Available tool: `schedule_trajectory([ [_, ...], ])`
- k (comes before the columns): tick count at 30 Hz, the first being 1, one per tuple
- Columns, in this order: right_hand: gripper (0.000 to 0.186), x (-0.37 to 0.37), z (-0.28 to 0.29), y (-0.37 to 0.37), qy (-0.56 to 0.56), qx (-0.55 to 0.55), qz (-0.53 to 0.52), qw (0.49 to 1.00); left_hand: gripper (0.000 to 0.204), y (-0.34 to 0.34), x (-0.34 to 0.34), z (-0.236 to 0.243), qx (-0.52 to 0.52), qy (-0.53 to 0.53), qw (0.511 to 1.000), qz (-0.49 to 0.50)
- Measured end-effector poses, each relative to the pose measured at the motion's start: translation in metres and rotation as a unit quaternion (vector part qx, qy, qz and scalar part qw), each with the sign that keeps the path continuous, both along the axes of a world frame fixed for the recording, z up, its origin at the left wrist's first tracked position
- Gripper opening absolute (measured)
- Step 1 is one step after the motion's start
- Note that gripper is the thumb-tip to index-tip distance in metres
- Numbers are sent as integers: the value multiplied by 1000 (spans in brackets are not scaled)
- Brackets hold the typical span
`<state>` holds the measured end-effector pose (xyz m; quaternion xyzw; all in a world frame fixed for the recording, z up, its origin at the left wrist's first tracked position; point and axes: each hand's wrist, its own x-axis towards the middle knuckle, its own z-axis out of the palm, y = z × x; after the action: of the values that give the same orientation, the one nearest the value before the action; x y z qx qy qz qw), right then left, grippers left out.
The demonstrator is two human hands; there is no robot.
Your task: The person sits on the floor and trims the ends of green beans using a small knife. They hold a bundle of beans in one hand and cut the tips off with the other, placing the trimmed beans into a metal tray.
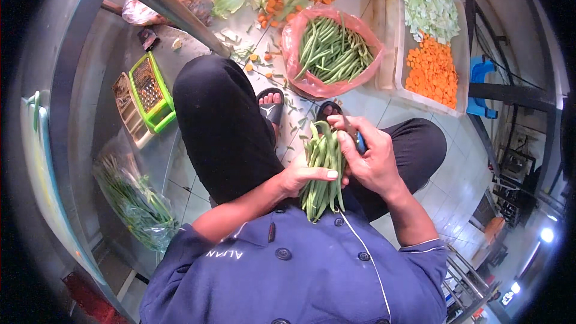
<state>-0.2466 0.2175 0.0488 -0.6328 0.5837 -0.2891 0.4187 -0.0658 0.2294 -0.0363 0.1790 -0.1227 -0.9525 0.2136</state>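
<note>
In front of my lap, my left hand is wrapped round a bunch of long green beans, thumb across the front. The beans point upward, with their tips gathered near my right hand. My right hand is closed round a tool with a dark blue handle, beside the bean tips; its working end is hidden, so its kind does not show. Beyond my feet, an open pink plastic bag holds many more green beans.
At the far right, a white tray holds chopped cabbage and sliced carrots, near a blue stool. Trimmings and carrot scraps litter the tiles. To the left are a green-framed grater, bagged green onions and a metal bar.
</note>
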Motion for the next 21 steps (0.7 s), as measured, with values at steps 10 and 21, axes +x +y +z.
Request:
schedule_trajectory([
  [10,51,1,0,-5,34,-124,49,991,42,2,-3,-7,-18,-31,999,-36],
  [21,35,3,-8,15,-43,-61,-1,997,60,9,5,-14,13,-16,1000,-8],
])
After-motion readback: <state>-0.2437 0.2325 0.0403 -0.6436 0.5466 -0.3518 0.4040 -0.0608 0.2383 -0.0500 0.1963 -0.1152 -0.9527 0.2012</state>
